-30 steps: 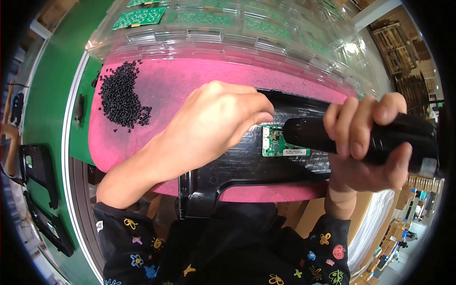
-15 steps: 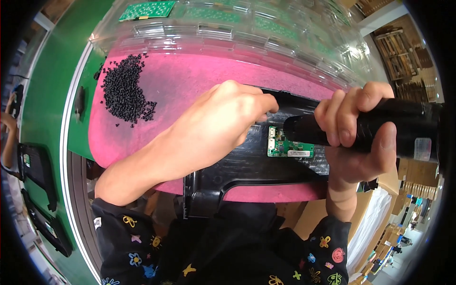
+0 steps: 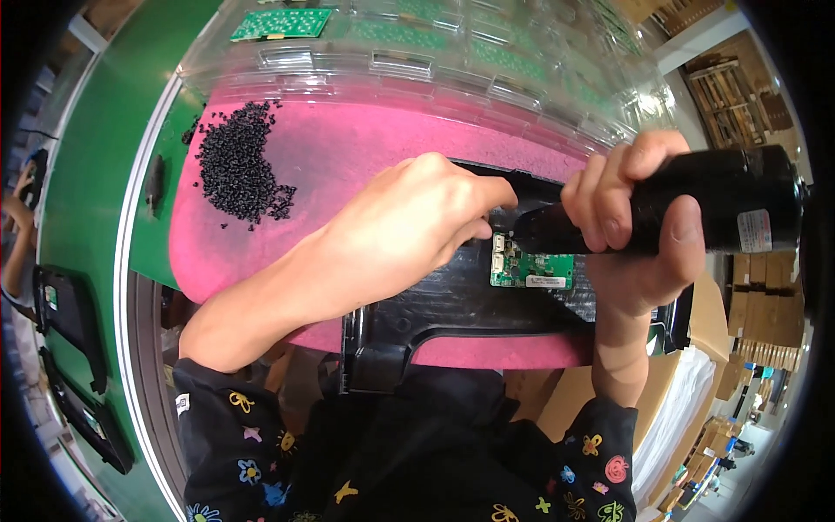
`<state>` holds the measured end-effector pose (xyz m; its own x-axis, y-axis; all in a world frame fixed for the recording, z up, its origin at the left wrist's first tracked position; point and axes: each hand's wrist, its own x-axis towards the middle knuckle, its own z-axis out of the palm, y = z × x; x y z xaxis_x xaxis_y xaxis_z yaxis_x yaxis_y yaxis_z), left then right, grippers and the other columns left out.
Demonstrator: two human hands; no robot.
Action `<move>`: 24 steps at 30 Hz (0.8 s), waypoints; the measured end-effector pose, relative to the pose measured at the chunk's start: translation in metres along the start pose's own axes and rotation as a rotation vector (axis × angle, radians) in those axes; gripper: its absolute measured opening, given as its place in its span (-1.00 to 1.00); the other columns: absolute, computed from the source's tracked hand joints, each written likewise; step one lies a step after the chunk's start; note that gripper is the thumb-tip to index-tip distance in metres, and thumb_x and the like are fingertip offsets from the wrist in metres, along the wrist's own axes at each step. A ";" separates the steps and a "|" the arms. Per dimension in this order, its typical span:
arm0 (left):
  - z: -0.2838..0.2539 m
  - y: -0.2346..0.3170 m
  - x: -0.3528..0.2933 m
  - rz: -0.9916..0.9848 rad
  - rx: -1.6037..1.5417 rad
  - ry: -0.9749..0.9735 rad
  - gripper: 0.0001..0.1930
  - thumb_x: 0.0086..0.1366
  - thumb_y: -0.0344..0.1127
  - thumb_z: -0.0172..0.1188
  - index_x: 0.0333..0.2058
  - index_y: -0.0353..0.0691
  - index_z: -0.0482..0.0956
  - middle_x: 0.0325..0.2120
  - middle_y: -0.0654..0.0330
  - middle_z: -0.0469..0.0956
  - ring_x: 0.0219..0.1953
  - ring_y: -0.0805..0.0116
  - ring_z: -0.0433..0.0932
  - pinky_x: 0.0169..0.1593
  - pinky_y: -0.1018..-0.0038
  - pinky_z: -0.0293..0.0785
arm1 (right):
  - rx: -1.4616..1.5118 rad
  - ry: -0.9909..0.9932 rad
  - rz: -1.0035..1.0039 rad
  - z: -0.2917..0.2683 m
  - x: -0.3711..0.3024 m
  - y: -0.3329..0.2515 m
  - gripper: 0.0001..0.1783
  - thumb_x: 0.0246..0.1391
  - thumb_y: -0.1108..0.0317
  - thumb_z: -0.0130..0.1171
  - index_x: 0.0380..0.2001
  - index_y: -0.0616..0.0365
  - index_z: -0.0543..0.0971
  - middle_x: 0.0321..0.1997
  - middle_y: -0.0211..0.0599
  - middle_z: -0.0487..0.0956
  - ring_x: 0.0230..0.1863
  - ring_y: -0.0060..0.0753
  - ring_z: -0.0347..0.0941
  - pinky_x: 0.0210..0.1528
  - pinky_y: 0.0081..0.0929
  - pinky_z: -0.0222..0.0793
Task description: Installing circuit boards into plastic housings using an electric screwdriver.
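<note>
My right hand (image 3: 639, 204) is wrapped round a black electric screwdriver (image 3: 731, 196), which lies nearly sideways with its narrow end toward the left. That end hangs over a green circuit board (image 3: 537, 268) with white connectors along its left side. The board sits in a black plastic panel (image 3: 391, 322). My left hand (image 3: 444, 204) is closed in a pinch by the board's upper left corner, close to the screwdriver's end. Whatever its fingertips hold, and the screwdriver's tip, are hidden.
A heap of small black screws (image 3: 239, 165) lies on the pink mat (image 3: 339, 130). Clear plastic trays (image 3: 409, 65) with green boards stand behind it. On the right is an open cardboard box (image 3: 696, 348). More black panels (image 3: 74, 322) and another person's arm (image 3: 19, 235) are at far left.
My right hand and the screwdriver have shifted a little left, and the screwdriver's back end has risen. My left hand stays pinched beside the board. The whole view has moved slightly.
</note>
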<state>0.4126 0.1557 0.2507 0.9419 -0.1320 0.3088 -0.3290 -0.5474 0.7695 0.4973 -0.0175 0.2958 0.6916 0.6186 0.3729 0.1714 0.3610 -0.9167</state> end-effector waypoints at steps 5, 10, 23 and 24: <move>-0.001 0.000 -0.002 -0.023 0.058 -0.129 -0.73 0.07 -0.49 0.34 -0.21 -0.37 0.60 -0.44 -0.04 0.64 -0.37 -0.01 0.64 -0.30 0.24 0.54 | 0.054 0.009 -0.038 -0.007 -0.011 -0.006 -0.53 0.12 -0.12 0.11 -0.24 0.07 0.36 -0.66 -0.56 0.30 -0.67 -0.62 0.16 -0.50 -0.57 0.10; 0.001 -0.002 -0.002 0.002 0.051 -0.143 -0.72 0.05 -0.46 0.36 -0.22 -0.35 0.60 -0.48 0.00 0.63 -0.40 0.01 0.62 -0.31 0.25 0.52 | 0.294 -0.010 -0.125 -0.010 -0.014 -0.016 -0.60 0.16 -0.03 0.12 -0.23 0.06 0.35 -0.61 -0.54 0.37 -0.63 -0.64 0.24 -0.43 -0.59 0.15; 0.003 0.004 0.012 0.143 -0.215 0.002 -0.75 -0.07 -0.40 0.48 -0.35 -0.29 0.68 -0.51 0.17 0.66 -0.43 0.21 0.62 -0.21 0.37 0.53 | 0.455 0.061 -0.084 -0.015 -0.006 -0.039 -0.65 0.14 0.08 0.18 -0.22 0.07 0.34 -0.60 -0.52 0.40 -0.61 -0.64 0.29 -0.38 -0.58 0.21; 0.003 0.006 0.013 0.131 -0.216 0.007 -0.76 -0.06 -0.40 0.47 -0.36 -0.29 0.68 -0.51 0.17 0.66 -0.43 0.21 0.63 -0.20 0.36 0.54 | 0.455 0.053 -0.083 -0.016 -0.005 -0.041 -0.64 0.14 0.08 0.18 -0.21 0.08 0.34 -0.60 -0.51 0.40 -0.61 -0.63 0.29 -0.38 -0.58 0.20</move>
<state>0.4231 0.1483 0.2579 0.8902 -0.1835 0.4170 -0.4554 -0.3363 0.8243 0.4982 -0.0469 0.3294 0.7252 0.5425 0.4240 -0.0894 0.6848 -0.7232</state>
